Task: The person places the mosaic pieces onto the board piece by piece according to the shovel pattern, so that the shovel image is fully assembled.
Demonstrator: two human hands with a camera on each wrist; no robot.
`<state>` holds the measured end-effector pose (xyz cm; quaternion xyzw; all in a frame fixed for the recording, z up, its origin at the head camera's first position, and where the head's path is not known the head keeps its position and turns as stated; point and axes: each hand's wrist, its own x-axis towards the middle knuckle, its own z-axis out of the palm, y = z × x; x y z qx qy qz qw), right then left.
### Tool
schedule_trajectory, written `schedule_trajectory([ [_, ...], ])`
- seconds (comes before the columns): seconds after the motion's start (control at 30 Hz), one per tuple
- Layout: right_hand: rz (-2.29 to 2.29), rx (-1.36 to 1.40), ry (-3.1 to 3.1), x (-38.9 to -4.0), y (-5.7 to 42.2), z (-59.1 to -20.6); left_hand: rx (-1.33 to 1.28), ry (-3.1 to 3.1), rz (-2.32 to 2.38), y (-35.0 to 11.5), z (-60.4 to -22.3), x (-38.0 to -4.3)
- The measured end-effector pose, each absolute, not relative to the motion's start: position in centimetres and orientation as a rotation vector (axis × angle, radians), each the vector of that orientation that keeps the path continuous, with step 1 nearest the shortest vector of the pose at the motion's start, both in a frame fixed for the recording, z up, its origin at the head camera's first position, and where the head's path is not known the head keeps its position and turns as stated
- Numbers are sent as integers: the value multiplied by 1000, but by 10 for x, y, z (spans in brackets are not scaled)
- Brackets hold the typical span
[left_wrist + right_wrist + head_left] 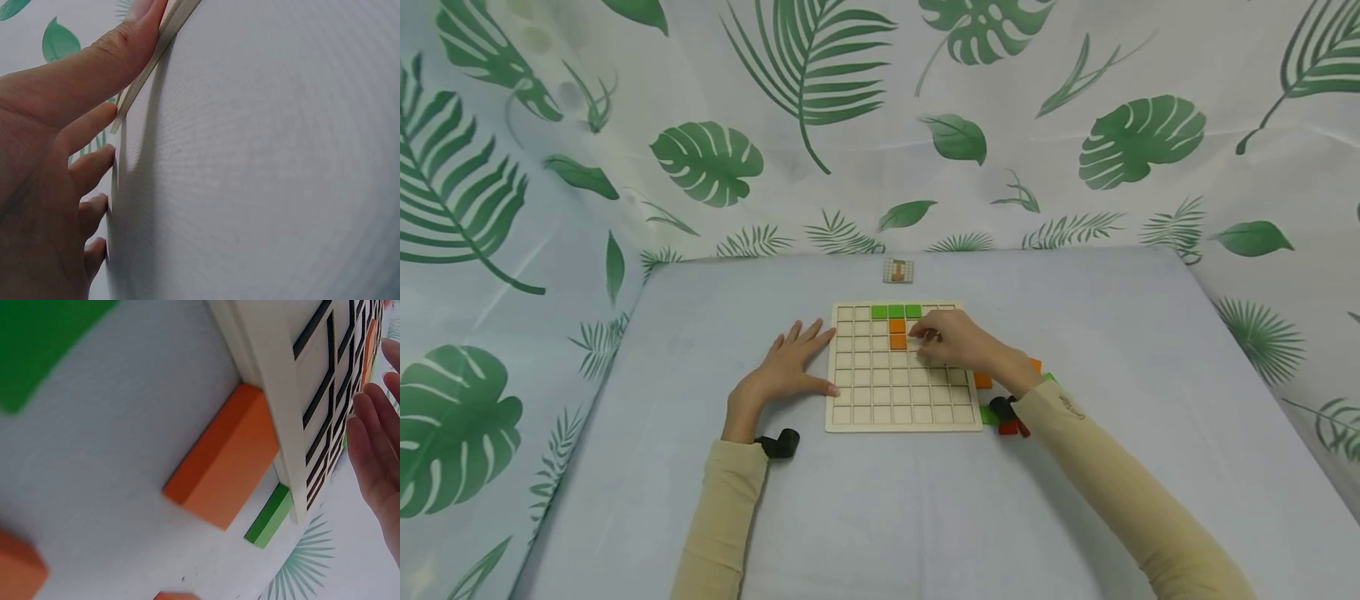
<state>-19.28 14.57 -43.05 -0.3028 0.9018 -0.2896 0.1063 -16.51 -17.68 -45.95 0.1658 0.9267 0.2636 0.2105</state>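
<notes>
A pale wooden grid board (891, 396) lies flat on the table. In its far row sit green tiles (896, 312), side by side. Below the middle one, orange tiles (898, 342) run in a short column. My left hand (786, 371) rests at the board's left edge, fingers spread, its thumb touching the rim. Over the board's right half hovers my right hand (955, 340), its fingertips just right of the orange column. In the right wrist view its fingers (369, 450) are loosely extended above the grid, and nothing shows held there.
Loose pieces lie off the board's right side, partly under my right forearm: an orange block (231, 462), a green block (269, 515) and red pieces (1009, 427). A small patterned card (898, 271) sits beyond the board. Leaf-printed cloth (850, 183) hangs behind the table.
</notes>
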Motion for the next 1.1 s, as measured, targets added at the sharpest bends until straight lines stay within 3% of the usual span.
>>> schedule_trajectory([
  [1.1, -773, -774, 2698, -162, 190, -429, 458, 2575, 726, -176, -459, -165],
])
